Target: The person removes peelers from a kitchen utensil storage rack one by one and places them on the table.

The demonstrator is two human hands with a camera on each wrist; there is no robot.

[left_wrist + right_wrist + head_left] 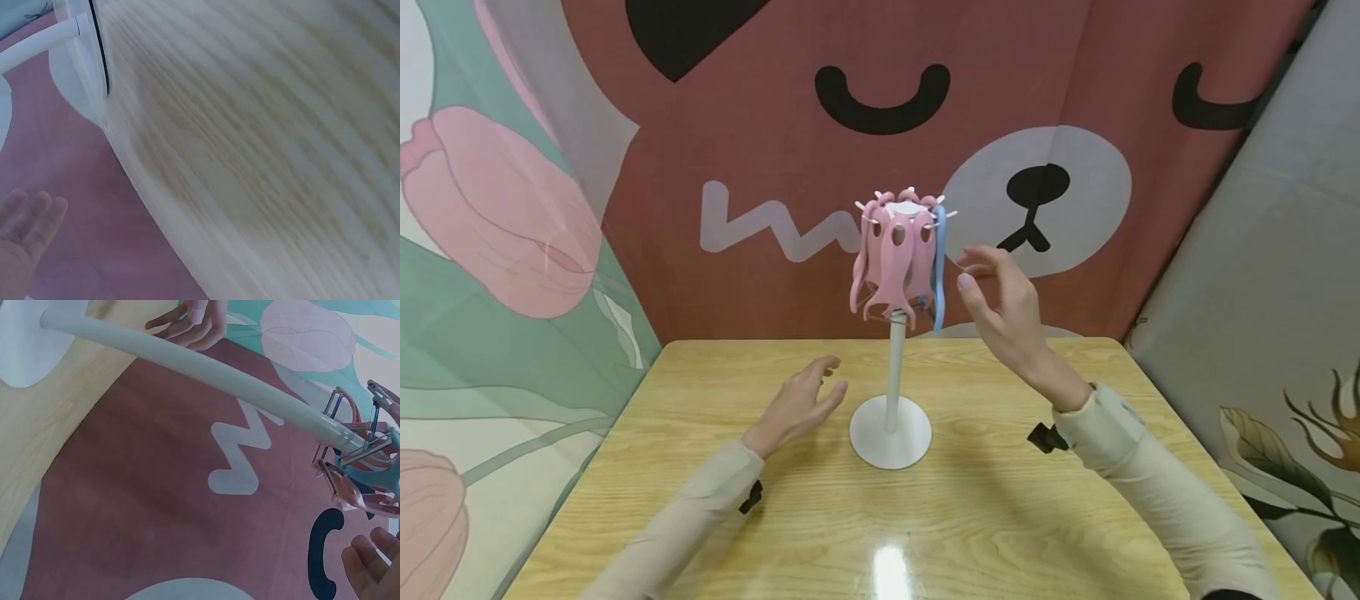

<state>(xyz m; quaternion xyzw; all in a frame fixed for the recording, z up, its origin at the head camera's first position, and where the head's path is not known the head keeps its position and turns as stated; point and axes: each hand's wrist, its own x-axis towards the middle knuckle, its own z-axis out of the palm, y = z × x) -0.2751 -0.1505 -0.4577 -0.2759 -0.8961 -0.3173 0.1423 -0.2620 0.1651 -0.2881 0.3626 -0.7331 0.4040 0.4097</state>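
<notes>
Steady white stand, set toward far edge of worktop, with left hand and handle blue hanger on its right side gently with right hand, both loosely spread and empty, to avoid jostling pink hangers.

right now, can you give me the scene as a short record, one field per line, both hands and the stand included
stand: white, upright on the wooden table, with a round base
hung at its top: several pink items and, at the right in the head view, a blue item
left hand: holds nothing, beside the stand, apart from it
right hand: raised near the blue item, not touching it
backdrop: reddish-brown, with a cartoon print
</notes>
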